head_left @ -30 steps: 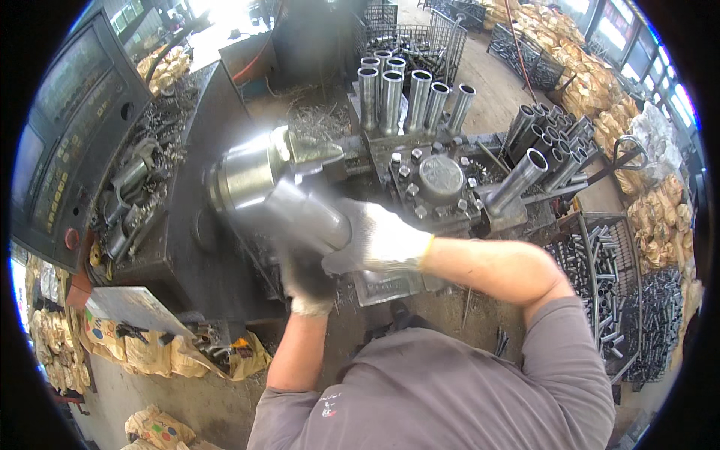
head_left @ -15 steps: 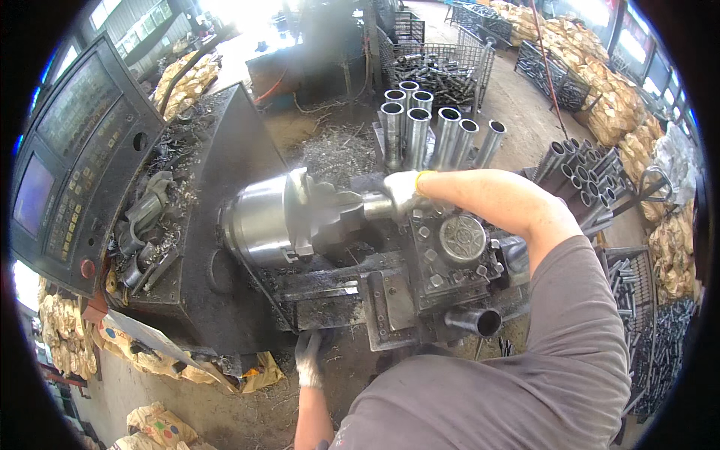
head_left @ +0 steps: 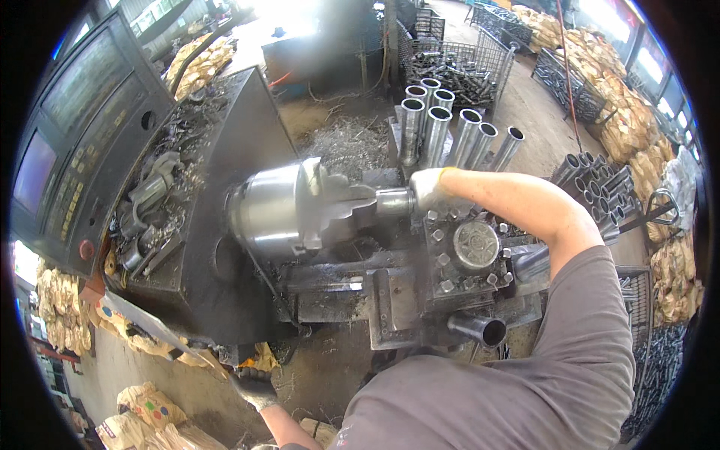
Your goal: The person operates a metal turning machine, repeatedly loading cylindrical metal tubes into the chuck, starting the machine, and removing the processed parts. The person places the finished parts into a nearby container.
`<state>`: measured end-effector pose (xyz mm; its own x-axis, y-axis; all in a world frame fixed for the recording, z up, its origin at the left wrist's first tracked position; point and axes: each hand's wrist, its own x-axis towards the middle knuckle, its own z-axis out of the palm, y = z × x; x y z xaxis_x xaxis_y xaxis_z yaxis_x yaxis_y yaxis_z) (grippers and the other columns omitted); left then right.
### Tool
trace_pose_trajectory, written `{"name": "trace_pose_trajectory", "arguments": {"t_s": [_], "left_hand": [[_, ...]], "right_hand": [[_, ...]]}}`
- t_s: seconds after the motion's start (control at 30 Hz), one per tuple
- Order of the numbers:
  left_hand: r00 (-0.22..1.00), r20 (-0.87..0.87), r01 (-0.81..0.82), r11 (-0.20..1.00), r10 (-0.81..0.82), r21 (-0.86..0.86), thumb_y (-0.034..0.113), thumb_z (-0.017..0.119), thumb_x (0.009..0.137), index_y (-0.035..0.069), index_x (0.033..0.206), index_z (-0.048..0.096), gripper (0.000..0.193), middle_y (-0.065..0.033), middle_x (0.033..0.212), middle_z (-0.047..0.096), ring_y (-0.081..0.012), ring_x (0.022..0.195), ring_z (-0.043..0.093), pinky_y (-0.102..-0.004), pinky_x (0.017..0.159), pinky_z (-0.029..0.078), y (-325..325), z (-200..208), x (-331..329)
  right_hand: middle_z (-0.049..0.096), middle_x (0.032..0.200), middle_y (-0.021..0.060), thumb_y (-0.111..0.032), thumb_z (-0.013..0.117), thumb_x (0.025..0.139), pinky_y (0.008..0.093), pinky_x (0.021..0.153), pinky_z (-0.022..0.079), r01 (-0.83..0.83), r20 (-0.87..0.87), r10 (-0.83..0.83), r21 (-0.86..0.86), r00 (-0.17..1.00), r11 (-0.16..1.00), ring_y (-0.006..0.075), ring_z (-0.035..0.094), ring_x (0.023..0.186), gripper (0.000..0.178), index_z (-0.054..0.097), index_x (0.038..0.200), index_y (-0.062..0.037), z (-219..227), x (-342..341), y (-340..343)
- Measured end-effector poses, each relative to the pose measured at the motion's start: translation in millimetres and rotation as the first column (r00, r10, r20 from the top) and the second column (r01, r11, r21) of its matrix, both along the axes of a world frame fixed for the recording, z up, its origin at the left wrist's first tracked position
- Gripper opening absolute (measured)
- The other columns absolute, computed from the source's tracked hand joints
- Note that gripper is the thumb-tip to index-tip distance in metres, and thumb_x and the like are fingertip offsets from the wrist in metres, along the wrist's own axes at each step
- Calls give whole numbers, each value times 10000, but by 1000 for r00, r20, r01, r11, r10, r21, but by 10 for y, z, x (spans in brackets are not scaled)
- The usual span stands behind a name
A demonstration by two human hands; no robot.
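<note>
The gloved left hand (head_left: 255,386) is beside a board's (head_left: 157,328) end, partly curled; whether it grips, I cannot tell. Farther off, the gloved right hand (head_left: 430,189) is closed over the outer end of a metal tube (head_left: 394,202) in the chuck (head_left: 279,206).

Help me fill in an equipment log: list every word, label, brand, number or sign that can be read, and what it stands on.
None clear enough to quote.
Control panel: button markings, too small to read.
Screen: too blurred to read.
Round metal cap: raised marking, unclear.
Bag at lower left: coloured dots and print, too small to read.
Grey shirt: small pale mark, unreadable.
</note>
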<state>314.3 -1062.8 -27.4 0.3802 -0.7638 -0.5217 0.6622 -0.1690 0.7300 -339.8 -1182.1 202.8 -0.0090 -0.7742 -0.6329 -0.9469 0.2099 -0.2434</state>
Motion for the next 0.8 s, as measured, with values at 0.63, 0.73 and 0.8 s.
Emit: {"name": "trace_pose_trajectory", "arguments": {"t_s": [0.63,0.73,0.8], "left_hand": [[820,569,14,997,-58,81,473,629,1066,22,1313,696,519,-48,973,728,-167,701,651,-297,590,492,-144,-21,108],[-51,997,-99,993,58,-63,394,640,1082,-27,1400,628,528,-103,1088,748,-189,809,706,-325,663,559,30,407,206],[-71,899,144,896,432,-419,267,687,1061,-31,1399,629,455,-168,1151,741,-234,843,733,-403,735,598,-62,1365,-210]], "right_hand": [[751,1317,253,-325,746,891,436,1068,564,89,114,-18,-654,993,751,374,739,1203,672,635,1443,42,752,458,384],[786,1115,175,-307,783,913,385,896,598,211,274,37,-811,961,545,262,769,1023,513,726,1344,-35,1253,629,1244],[785,1140,149,-207,774,931,352,902,590,313,340,-1,-864,940,394,222,751,1015,440,730,1323,-11,1359,712,1928]]}}
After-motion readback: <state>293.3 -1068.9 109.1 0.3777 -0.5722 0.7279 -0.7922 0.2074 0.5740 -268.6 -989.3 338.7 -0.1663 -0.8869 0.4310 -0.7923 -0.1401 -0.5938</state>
